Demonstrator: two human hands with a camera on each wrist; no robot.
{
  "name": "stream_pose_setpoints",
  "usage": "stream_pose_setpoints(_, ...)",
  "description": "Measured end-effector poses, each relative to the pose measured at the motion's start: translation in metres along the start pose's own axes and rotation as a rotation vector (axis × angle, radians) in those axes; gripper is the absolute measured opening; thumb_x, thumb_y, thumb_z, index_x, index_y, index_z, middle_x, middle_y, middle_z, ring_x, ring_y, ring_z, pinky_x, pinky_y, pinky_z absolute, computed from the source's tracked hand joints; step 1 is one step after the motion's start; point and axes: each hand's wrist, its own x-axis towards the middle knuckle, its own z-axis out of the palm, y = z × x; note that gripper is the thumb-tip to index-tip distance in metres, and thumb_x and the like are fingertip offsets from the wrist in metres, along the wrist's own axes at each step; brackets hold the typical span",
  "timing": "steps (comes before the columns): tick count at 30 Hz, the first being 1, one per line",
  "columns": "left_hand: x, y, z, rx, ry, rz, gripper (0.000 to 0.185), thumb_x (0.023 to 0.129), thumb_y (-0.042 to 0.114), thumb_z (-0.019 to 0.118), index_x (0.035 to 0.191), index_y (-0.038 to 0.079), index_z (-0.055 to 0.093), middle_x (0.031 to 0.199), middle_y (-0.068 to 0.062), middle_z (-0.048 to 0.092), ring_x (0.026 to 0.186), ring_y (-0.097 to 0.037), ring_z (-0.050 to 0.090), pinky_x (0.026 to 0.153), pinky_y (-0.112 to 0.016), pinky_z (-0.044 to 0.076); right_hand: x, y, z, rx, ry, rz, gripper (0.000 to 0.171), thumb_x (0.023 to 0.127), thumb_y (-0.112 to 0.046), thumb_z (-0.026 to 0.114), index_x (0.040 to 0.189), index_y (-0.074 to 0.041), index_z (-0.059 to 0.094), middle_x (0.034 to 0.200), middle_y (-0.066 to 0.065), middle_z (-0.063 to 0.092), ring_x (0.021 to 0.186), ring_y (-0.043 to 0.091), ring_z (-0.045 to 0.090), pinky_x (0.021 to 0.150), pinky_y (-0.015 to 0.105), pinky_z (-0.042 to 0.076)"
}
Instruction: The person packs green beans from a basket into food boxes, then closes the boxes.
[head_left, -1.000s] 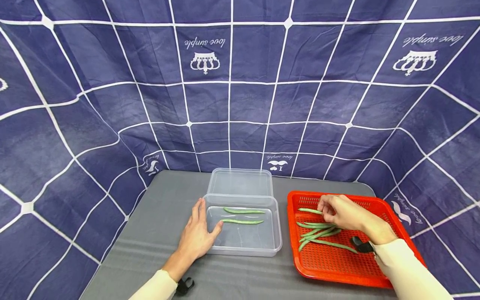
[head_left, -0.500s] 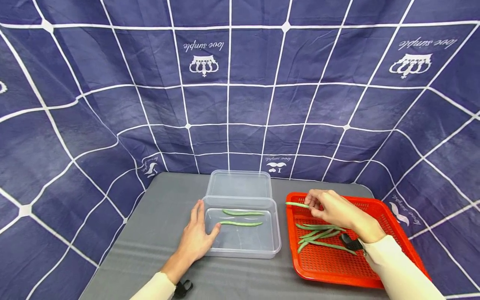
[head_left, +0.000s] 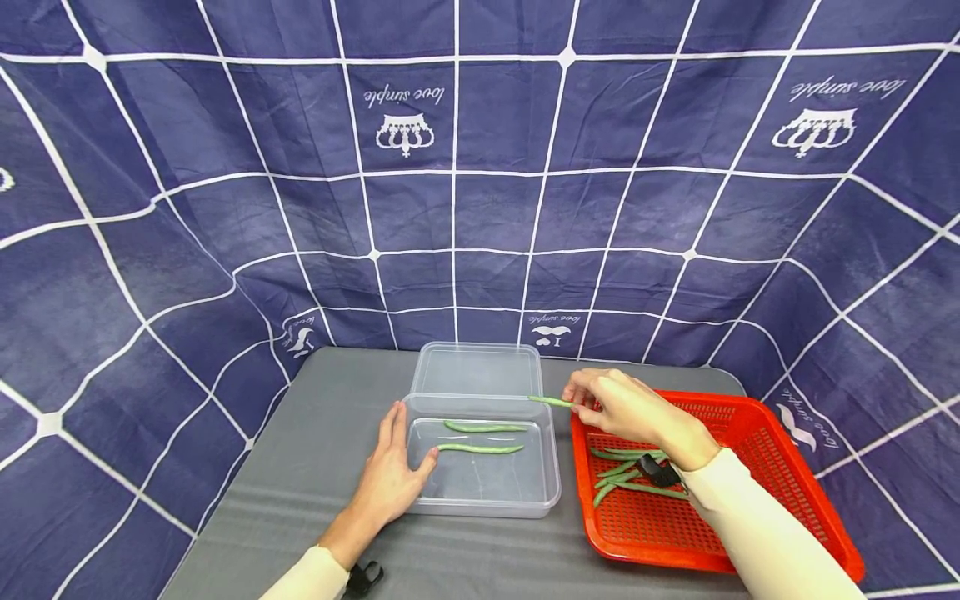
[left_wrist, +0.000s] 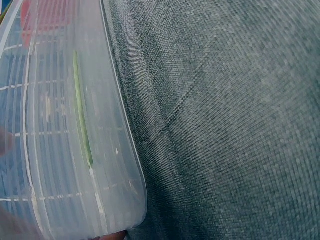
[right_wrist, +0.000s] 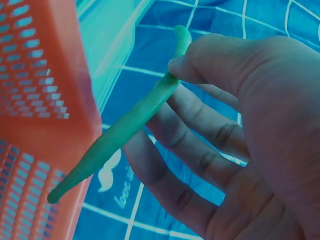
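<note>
My right hand (head_left: 626, 406) pinches one green bean (right_wrist: 132, 120) between thumb and fingers, above the left rim of the red basket (head_left: 678, 550). The bean's tip points left, reaching over the back right corner of the clear plastic container (head_left: 487, 492). Two green beans (head_left: 483, 449) lie inside that container, roughly parallel. My left hand (head_left: 393, 467) rests at the container's left side, fingers straight along the wall and thumb over the rim. In the left wrist view a bean (left_wrist: 82, 110) shows through the container's wall. Several more beans (head_left: 618, 475) lie in the basket, partly hidden by my right wrist.
A clear lid (head_left: 477, 369) lies flat behind the container on the grey table (head_left: 300, 483). A blue curtain (head_left: 495, 208) with white lines stands behind and at both sides. A black strap device sits on each wrist.
My right hand has lifted the bean out of the basket and carried it left, toward the container. My left hand stays at the container's side.
</note>
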Motion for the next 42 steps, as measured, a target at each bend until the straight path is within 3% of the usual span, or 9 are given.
stream_pose_setpoints(15, -0.001, -0.001, 0.000, -0.017, 0.000, 0.003, 0.106, 0.109, 0.041, 0.078, 0.186, -0.001, 0.017, 0.193, -0.019, 0.022, 0.162, -0.055, 0.055, 0.121, -0.076, 0.053, 0.039, -0.033, 0.018, -0.025, -0.092, -0.057, 0.023, 0.104, -0.010, 0.083, 0.124, -0.021, 0.084, 0.113, -0.009, 0.083, 0.094, 0.006, 0.078, 0.080, 0.026, 0.062)
stream_pose_setpoints(22, 0.000, -0.002, 0.001, -0.019, 0.006, 0.013, 0.106, 0.109, 0.040, 0.078, 0.186, -0.001, 0.017, 0.193, -0.020, 0.021, 0.163, -0.055, 0.053, 0.123, -0.075, 0.052, 0.057, -0.044, 0.030, -0.031, -0.104, -0.102, 0.022, 0.104, -0.010, 0.082, 0.123, -0.020, 0.084, 0.107, -0.007, 0.082, 0.093, 0.009, 0.079, 0.078, 0.025, 0.061)
stream_pose_setpoints(35, 0.000, -0.001, 0.001, -0.009, 0.001, 0.001, 0.108, 0.108, 0.040, 0.078, 0.186, -0.001, 0.016, 0.193, -0.021, 0.021, 0.164, -0.055, 0.052, 0.124, -0.075, 0.052, 0.083, -0.057, 0.051, -0.045, -0.149, -0.113, 0.022, 0.105, -0.014, 0.083, 0.125, -0.021, 0.085, 0.107, -0.009, 0.082, 0.096, 0.012, 0.079, 0.080, 0.034, 0.064)
stream_pose_setpoints(42, 0.000, -0.001, 0.001, -0.007, -0.003, 0.003, 0.107, 0.108, 0.040, 0.079, 0.185, -0.002, 0.017, 0.194, -0.021, 0.020, 0.160, -0.057, 0.055, 0.123, -0.075, 0.053, 0.093, -0.057, 0.065, -0.038, -0.146, -0.137, 0.021, 0.105, -0.013, 0.082, 0.124, -0.022, 0.086, 0.107, -0.008, 0.083, 0.092, 0.010, 0.077, 0.081, 0.030, 0.062)
